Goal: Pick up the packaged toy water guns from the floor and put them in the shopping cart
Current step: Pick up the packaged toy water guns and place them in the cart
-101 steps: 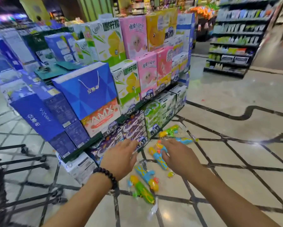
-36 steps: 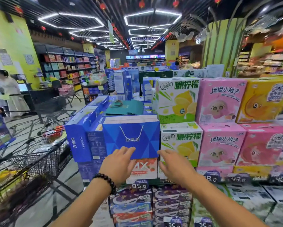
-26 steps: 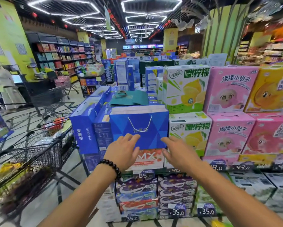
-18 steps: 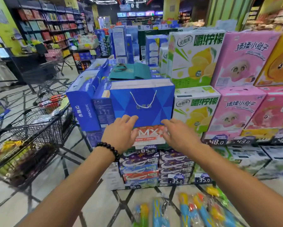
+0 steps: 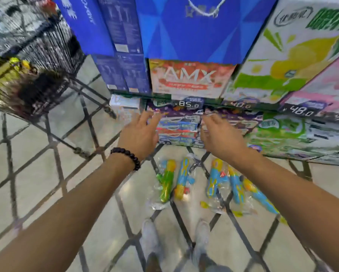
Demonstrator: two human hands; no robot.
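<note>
A: What fills the view, biggest first?

B: The tiled floor point(image 5: 37, 173) with its dark diagonal lines, then the stacked display of boxes point(image 5: 194, 79) from eleven round to three o'clock: blue cartons, a red one marked AMX, green and pink ones to the right, with price tags along the shelf edge.

A: And the shopping cart?

B: The shopping cart point(image 5: 46, 48) sits at ten o'clock, blurred, with yellow and dark goods showing through its wire side.

A: The hands?

B: Both reach forward over the floor, empty. The left hand point(image 5: 140, 134) has its fingers spread and slack, with a dark bead bracelet point(image 5: 126, 157) on the wrist. The right hand point(image 5: 219, 137) is open too, fingers loosely curved, touching nothing.

A: Where are the packaged toy water guns?

B: The packaged toy water guns point(image 5: 204, 183) lie on the floor around centre, below the hands and just beyond the grey shoes point(image 5: 151, 236) at six o'clock. Two lie left, three or so right, each in clear plastic.
</note>
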